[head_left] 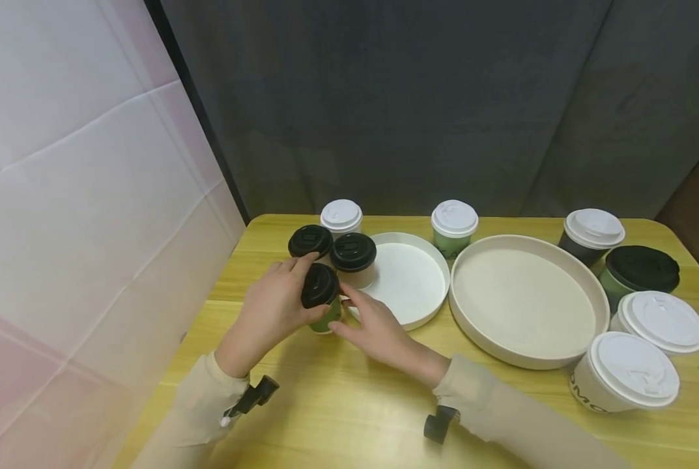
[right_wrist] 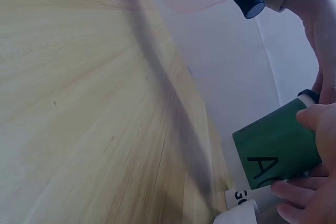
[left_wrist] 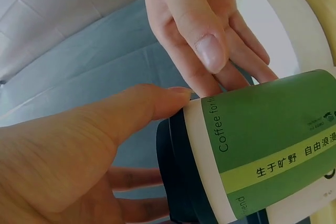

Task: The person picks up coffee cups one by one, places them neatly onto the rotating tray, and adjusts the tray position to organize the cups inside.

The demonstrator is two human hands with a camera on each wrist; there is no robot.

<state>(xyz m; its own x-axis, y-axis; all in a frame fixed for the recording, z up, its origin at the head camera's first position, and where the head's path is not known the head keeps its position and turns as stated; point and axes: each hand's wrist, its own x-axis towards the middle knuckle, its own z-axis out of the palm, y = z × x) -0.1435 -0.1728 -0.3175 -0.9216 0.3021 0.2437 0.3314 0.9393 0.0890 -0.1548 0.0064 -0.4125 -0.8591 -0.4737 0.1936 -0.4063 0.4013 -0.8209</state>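
Note:
A green paper cup [left_wrist: 268, 140] with a black lid [head_left: 320, 285] is between both hands, at the near left of the small white tray [head_left: 410, 280]. My left hand [head_left: 275, 299] grips it around the lid, its thumb at the pale rim below. From the other side my right hand [head_left: 375, 326] reaches to the cup's body, fingers and thumb loosely spread beside the green sleeve. In the left wrist view the right thumb [left_wrist: 210, 51] stands apart from the cup. Two more black-lidded cups, one farther [head_left: 311, 241] and one to the right [head_left: 354, 257], sit close behind it.
A white-lidded cup [head_left: 341, 216] stands behind the black-lidded ones, and a green cup [head_left: 451, 238] with a white lid between the trays. The larger cream tray [head_left: 527, 299] lies right of centre. Several lidded cups and tubs [head_left: 625, 371] line its right side. A pale wall [head_left: 109, 228] borders the left.

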